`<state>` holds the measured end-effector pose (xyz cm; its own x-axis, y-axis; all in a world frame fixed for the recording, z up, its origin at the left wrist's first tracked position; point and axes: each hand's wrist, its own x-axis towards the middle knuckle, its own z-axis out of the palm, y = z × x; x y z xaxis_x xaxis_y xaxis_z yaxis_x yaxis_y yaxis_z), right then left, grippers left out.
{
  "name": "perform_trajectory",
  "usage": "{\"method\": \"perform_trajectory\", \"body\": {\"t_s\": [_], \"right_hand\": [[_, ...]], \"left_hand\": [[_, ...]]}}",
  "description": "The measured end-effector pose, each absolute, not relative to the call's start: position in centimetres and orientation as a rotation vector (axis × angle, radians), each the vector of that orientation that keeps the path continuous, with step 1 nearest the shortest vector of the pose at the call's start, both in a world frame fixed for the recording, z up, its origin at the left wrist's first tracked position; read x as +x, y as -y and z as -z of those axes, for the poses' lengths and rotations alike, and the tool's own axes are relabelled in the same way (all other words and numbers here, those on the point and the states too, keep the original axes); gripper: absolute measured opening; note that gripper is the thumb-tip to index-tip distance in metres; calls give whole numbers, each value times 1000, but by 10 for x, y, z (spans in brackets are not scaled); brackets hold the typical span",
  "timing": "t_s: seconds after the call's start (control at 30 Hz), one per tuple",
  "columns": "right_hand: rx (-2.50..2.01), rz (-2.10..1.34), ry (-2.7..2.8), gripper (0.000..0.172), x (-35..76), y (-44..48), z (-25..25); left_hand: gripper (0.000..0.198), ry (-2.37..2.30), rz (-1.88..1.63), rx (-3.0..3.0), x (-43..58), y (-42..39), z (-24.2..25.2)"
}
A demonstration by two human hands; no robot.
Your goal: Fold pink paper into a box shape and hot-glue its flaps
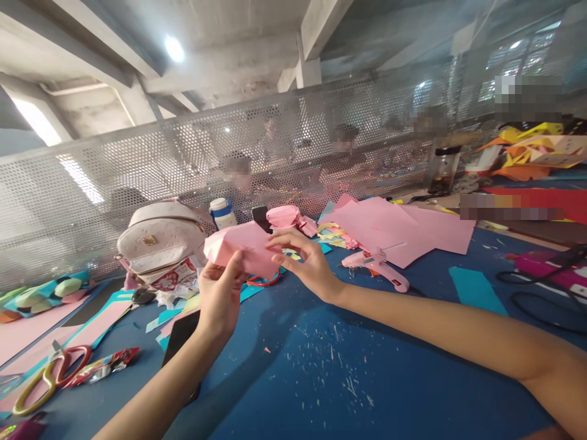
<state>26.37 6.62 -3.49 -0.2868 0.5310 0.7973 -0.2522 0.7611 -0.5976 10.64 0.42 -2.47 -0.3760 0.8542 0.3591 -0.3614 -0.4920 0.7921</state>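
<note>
A folded piece of pink paper (250, 244) is held up above the blue table, its left end bent into facets. My left hand (222, 287) grips its lower left part, thumb on the near face. At the paper's right edge is my right hand (302, 256), with thumb and fingers curved around that edge; its fingertips are partly hidden. Behind the paper lies a rolled pink paper piece (284, 217) beside a dark phone-like object (261, 218). A pink glue gun (376, 267) rests on the table right of my right hand.
Scissors (52, 373) and a red snack wrapper (103, 366) lie front left. A white backpack (165, 241) and a bottle (222, 212) stand by the perforated metal screen (183, 153). Pink sheets (398, 226) and a blue strip (474, 290) lie right. People sit beyond the screen.
</note>
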Motion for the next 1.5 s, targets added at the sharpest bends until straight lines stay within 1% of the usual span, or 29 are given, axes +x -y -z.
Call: {"method": "perform_trajectory", "body": {"t_s": [0.07, 0.23, 0.37, 0.47, 0.67, 0.77, 0.97, 1.23, 1.37, 1.5], "right_hand": [[-203, -790, 1714, 15, 264, -63, 35], [-201, -775, 1729, 11, 263, -64, 37], [-226, -743, 1732, 12, 264, -70, 39], [-254, -763, 1717, 13, 263, -70, 40], [-211, -804, 1829, 20, 259, -55, 42], [-214, -787, 1836, 20, 260, -53, 39], [-210, -680, 1815, 10, 267, -66, 28], [-227, -711, 1796, 10, 270, -67, 26], [-246, -694, 1796, 9, 270, -65, 27], [-267, -667, 1791, 13, 269, -64, 27]], "left_hand": [[19, -804, -1903, 1007, 109, -3, 28], [23, -877, -1737, 1031, 120, -1, 42], [42, -1112, -1645, 1193, 128, 3, 52], [47, -1162, -1561, 1231, 132, 6, 61], [58, -1204, -1689, 1013, 134, 10, 71], [56, -1208, -1684, 979, 131, 10, 67], [51, -1118, -1844, 985, 126, 5, 54], [35, -973, -1902, 1050, 122, 3, 47], [31, -1022, -1891, 1096, 121, 5, 47], [30, -1004, -1867, 1136, 121, 5, 46]]}}
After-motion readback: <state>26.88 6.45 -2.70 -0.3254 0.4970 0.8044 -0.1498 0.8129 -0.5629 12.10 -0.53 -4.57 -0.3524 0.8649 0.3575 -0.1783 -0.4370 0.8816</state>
